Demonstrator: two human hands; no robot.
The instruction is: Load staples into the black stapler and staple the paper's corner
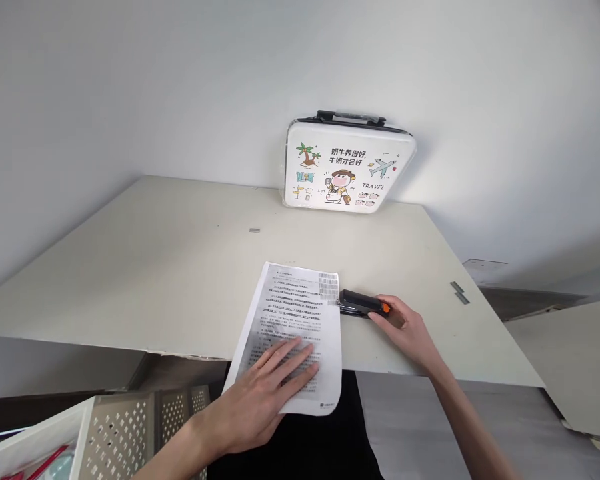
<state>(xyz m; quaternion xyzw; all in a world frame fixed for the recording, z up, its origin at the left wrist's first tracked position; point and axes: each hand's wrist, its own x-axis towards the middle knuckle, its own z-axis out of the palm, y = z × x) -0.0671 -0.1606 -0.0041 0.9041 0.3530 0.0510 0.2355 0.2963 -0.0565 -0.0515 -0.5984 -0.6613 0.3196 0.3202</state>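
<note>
A printed sheet of paper [295, 313] lies on the white table [180, 267], its lower part hanging over the front edge. My left hand [265, 393] rests flat on the sheet with fingers stretched out. A black stapler [361, 303] with an orange end lies at the sheet's upper right corner, its mouth at the paper's edge. My right hand [405, 330] grips the stapler's rear end with curled fingers.
A white case [347, 163] with cartoon pictures and a black handle leans against the wall at the back of the table. A small staple-like piece [254, 231] lies mid-table. A perforated metal rack [130, 427] stands at lower left, and a second table [570, 360] at right.
</note>
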